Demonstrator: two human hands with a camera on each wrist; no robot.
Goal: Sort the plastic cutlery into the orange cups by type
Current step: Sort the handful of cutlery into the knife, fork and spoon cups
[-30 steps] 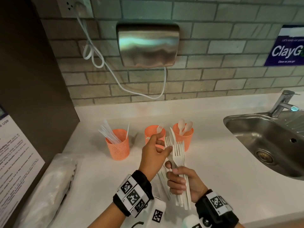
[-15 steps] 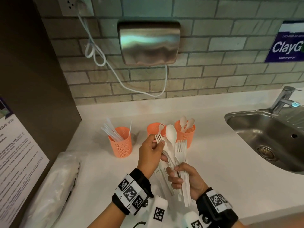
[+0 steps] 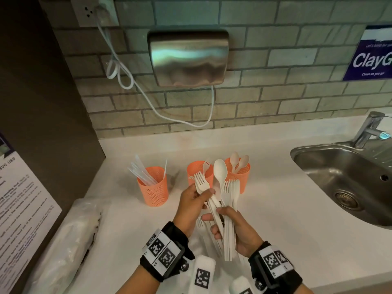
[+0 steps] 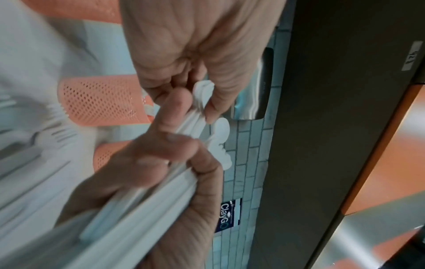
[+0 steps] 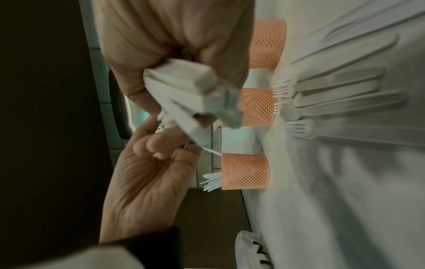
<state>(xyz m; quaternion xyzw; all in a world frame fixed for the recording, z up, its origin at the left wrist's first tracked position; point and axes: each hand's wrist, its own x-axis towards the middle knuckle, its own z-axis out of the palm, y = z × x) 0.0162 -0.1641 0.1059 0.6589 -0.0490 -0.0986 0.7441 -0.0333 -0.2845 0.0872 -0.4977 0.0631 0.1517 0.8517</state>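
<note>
Three orange mesh cups stand in a row on the white counter: the left cup holds knives, the middle cup a fork, the right cup spoons. My right hand grips an upright bundle of white cutlery, with a spoon and several forks at its top. My left hand pinches forks fanned out to the left of the bundle, in front of the middle cup. In the left wrist view the pinched fork heads show between the fingers.
More loose cutlery lies on the counter under my hands. A steel sink and tap are at the right. A clear plastic bag lies at the left by a dark cabinet. A hand dryer hangs on the wall.
My left hand took hold of forks at the top of the bundle and drew them to the left. A spoon now stands out above the bundle in my right hand.
</note>
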